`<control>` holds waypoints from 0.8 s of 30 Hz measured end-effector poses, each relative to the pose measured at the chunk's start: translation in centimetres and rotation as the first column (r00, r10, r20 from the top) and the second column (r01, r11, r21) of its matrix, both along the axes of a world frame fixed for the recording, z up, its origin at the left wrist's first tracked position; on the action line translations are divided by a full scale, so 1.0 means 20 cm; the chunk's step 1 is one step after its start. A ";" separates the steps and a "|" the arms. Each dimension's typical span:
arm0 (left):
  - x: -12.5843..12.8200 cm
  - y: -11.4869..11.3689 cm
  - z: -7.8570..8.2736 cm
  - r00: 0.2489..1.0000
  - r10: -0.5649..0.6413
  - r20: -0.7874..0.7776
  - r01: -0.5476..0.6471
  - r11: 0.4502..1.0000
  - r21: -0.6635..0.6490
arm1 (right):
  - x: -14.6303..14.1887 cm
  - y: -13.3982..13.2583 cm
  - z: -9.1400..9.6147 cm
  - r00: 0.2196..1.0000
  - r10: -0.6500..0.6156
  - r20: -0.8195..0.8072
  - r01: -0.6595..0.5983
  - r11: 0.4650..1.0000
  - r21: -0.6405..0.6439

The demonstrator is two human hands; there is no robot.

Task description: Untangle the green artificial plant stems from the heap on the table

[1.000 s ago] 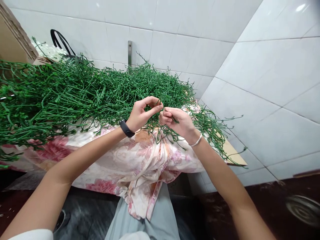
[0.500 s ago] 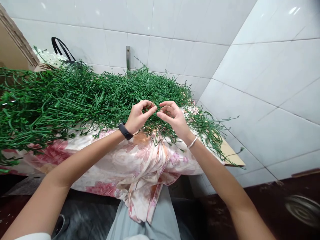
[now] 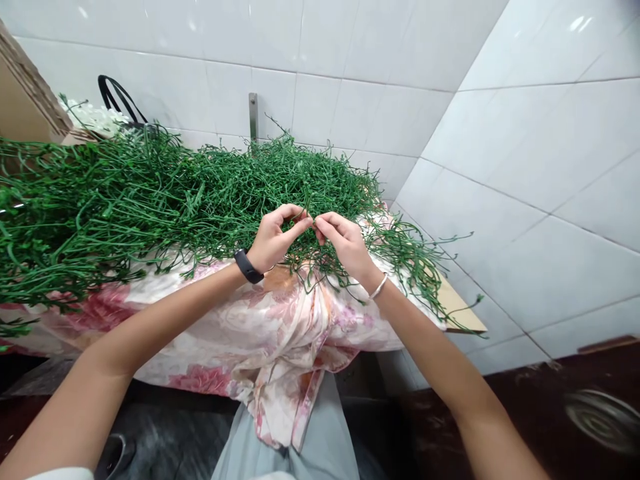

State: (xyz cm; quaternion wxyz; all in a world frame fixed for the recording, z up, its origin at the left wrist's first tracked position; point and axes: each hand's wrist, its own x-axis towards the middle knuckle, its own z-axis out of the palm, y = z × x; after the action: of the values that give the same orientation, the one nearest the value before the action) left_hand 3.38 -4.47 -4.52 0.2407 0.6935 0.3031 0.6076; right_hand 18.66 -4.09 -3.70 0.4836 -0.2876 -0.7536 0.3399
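Over the front of a heap of thin green stems (image 3: 225, 193), which look like artificial plastic ones, my two hands meet at the fingertips. My left hand (image 3: 277, 237), with a black band at its wrist, pinches a green stem (image 3: 307, 197) that points up and away from me. Thumb and fingers of my right hand (image 3: 345, 243) are pinched together against the left fingertips, at the stem's near end. What exactly lies between the right fingertips is too small to make out. The heap rests on a floral cloth (image 3: 220, 320).
Loose stems (image 3: 410, 257) spread over the right end of the cloth, near a cardboard edge (image 3: 460, 307). White flowers (image 3: 95, 119) and a black strap (image 3: 117, 93) are at the back left beside a cardboard box (image 3: 30, 93). Tiled walls (image 3: 375, 60) close off the back and right.
My right hand has closed its thumb and fingers into a pinch and come in to touch the left fingertips. My left hand keeps its pinch on the stem.
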 end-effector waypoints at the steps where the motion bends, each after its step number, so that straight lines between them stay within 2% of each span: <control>1: 0.00 0.00 0.00 1.000 0.002 0.002 -0.002 1.000 0.010 | 0.00 0.00 0.00 0.997 0.057 -0.043 -0.061 0.994 -0.090; 4: 0.01 -0.01 0.00 1.000 0.020 -0.020 -0.019 0.998 0.057 | 0.00 0.02 0.01 0.976 0.172 -0.130 -0.201 0.945 -0.257; 6: 0.01 -0.02 0.00 0.999 0.039 -0.032 -0.037 0.996 0.076 | 0.01 0.02 0.01 0.975 0.185 -0.120 -0.212 0.939 -0.269; 8: 0.01 -0.02 0.00 0.998 0.064 -0.023 -0.063 0.996 0.061 | 0.00 0.02 0.00 0.986 0.153 -0.060 -0.162 0.965 -0.206; 11: 0.00 0.00 0.00 0.994 0.107 0.000 -0.107 0.994 0.022 | 0.00 0.00 -0.01 0.999 0.034 0.038 -0.033 0.999 -0.033; 15: -0.01 0.01 0.01 0.994 0.109 0.017 -0.110 0.994 0.013 | -0.01 -0.03 -0.01 0.980 -0.124 0.156 0.099 0.983 0.156; 18: -0.01 0.01 0.01 0.999 0.048 0.025 -0.048 0.999 0.010 | -0.01 -0.03 -0.01 0.975 -0.151 0.163 0.117 0.972 0.204; 21: 0.00 0.01 0.00 0.999 -0.030 0.045 0.030 1.000 -0.001 | -0.01 -0.03 0.00 0.996 -0.022 0.082 0.018 0.999 0.047; 24: 0.00 0.00 0.00 0.998 -0.049 0.047 0.049 0.999 0.008 | -0.01 -0.03 0.01 0.987 0.152 -0.049 -0.158 0.972 -0.172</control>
State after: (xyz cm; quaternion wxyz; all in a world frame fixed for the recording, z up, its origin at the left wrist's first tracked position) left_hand 3.34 -4.44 -4.44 0.2603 0.6869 0.2781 0.6189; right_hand 18.49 -4.61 -3.48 0.4416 -0.2634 -0.7321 0.4468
